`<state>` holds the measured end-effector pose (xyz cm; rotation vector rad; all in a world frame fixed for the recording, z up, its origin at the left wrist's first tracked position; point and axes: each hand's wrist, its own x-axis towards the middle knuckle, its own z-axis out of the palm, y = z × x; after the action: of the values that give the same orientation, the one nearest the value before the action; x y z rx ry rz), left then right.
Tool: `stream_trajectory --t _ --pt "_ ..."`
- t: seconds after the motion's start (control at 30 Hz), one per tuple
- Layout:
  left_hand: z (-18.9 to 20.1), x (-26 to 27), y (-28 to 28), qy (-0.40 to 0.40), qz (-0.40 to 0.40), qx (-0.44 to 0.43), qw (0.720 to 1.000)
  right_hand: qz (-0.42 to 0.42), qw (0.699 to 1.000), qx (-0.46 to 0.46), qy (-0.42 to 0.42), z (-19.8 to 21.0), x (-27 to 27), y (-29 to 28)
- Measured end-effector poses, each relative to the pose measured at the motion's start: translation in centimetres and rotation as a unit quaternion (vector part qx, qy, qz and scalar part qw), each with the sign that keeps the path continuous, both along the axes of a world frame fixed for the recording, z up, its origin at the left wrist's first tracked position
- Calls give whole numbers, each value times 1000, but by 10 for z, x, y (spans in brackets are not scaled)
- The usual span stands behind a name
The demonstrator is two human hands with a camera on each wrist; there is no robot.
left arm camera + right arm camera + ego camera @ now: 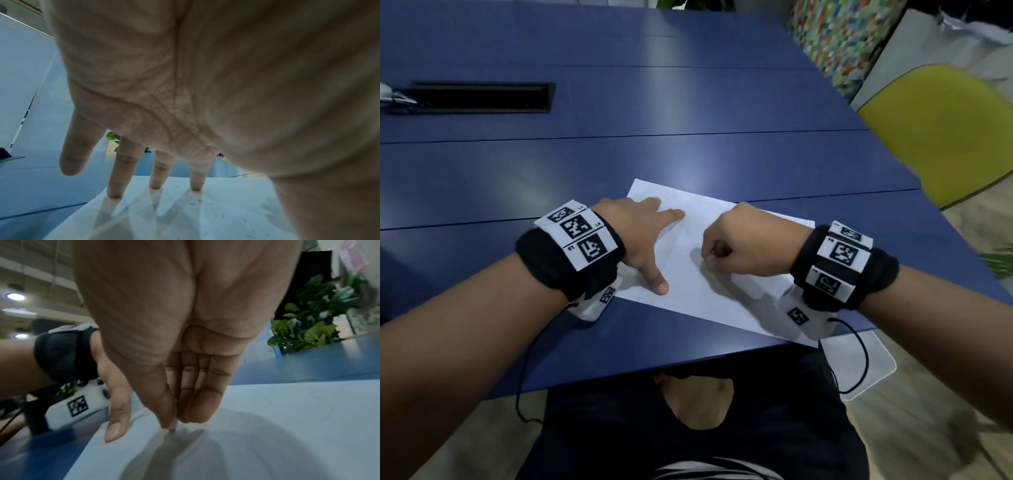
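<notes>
A white sheet of paper (pixel 709 291) lies on the blue table (pixel 688 102) near its front edge. My left hand (pixel 654 240) rests on the sheet's left part with fingers spread and straight; in the left wrist view its fingertips (pixel 155 185) press the paper (pixel 216 211). My right hand (pixel 717 251) is curled over the middle of the sheet. In the right wrist view its thumb and fingers (pixel 193 407) pinch a thin grey pointed tip (pixel 172 429) that touches the paper (pixel 287 426). The rest of that thin thing is hidden in the hand.
A yellow chair (pixel 945 130) stands off the table's right edge. A black cable slot (pixel 479 97) is set into the table at the far left. A green plant (pixel 314 321) stands beyond the table. My lap is below the table's front edge.
</notes>
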<state>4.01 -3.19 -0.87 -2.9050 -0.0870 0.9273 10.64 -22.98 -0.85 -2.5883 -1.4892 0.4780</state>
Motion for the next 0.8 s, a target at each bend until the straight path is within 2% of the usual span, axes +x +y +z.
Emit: stream_trajectory --t 0.1,0.23,0.37,0.5,0.67,0.8 --pt "0 0 0 0 0 0 1000 -25 1000 14 -9 -1 -5 -8" --pt "1 0 -1 0 -1 2 1000 28 999 -3 18 -3 -28 -11" --pt "0 2 -2 5 -7 20 1000 -56 998 6 0 -4 -9 -14" --pt "0 -3 -3 -3 -16 25 1000 -24 1000 -9 10 -3 -14 -16" --pt "0 -12 -6 -41 -36 28 998 -101 994 32 14 -4 7 -35" --pt "-7 -12 -4 -28 -34 18 999 -87 996 22 20 -5 7 -36"
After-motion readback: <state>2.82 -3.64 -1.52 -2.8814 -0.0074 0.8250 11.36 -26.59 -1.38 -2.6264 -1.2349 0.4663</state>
